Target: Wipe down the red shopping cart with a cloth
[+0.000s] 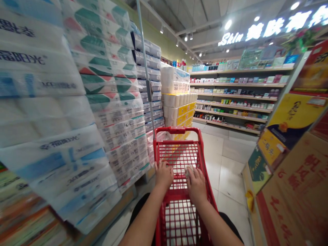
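1. Red wire shopping cart (174, 130): standing on the aisle floor directly ahead of the wearer, with its far rim pointing down the aisle and its mesh basket lying open below the hands.
2. Left hand (164, 174): resting on the cart's red mesh, palm down. Its fingers (161, 165) are lying close together and only slightly parted, curving down onto the wires. They are holding no separate object.
3. Right hand (196, 186): resting on the same mesh, just beside the left hand. Its fingers (193, 173) are narrowly spread and curving downward, touching a small pale object (189, 170) by the inner edge of the hand. The object is partly hidden, so its kind cannot be told, and neither can whether the fingers are gripping it.
4. Shrink-wrapped toilet paper packs (115, 112): standing in tall stacks just left of the cart, with blue-printed packs (51, 160) leaning nearest the wearer.
5. Boxed paper rolls with yellow labels (176, 109): stacked beyond the cart's far rim.
6. Metal pole (145, 65): rising beside the stacks.
7. Cardboard cartons (289, 198): standing along the right side, under printed yellow displays.
8. Retail shelving with skin-care products (230, 95): lining the far wall beneath an illuminated "Skin" sign (271, 30).
9. Pale tile floor (230, 177): stretching between the cart and the shelves.
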`<state>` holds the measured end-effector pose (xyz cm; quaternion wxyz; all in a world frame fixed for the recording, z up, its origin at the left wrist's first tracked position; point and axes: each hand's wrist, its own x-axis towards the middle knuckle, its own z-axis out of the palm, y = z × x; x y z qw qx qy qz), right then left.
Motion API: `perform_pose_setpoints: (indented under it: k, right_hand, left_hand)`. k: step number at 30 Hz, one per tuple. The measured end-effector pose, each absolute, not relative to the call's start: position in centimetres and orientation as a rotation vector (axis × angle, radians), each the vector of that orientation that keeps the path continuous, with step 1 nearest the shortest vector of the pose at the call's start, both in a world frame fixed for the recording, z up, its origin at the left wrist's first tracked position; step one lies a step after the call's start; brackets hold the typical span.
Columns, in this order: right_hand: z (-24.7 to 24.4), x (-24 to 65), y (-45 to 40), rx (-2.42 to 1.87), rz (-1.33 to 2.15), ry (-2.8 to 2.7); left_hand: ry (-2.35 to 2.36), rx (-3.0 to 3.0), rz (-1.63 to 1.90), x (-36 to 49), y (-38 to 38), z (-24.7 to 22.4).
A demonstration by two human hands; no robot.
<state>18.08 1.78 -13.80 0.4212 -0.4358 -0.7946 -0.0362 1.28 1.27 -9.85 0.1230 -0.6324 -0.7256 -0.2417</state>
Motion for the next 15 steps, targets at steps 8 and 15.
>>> perform_pose_setpoints:
  k: [8,15]
  right_hand:
    - [-13.8,18.8,2.3,-1.088,-0.055,-2.015]
    - [-14.9,19.1,2.5,-0.745,-0.039,-2.229]
  left_hand:
    - [-2.123,-1.852,-0.718,1.3,1.3,-10.0]
    - [-2.152,-1.840,-0.730,1.5,1.0,-10.4]
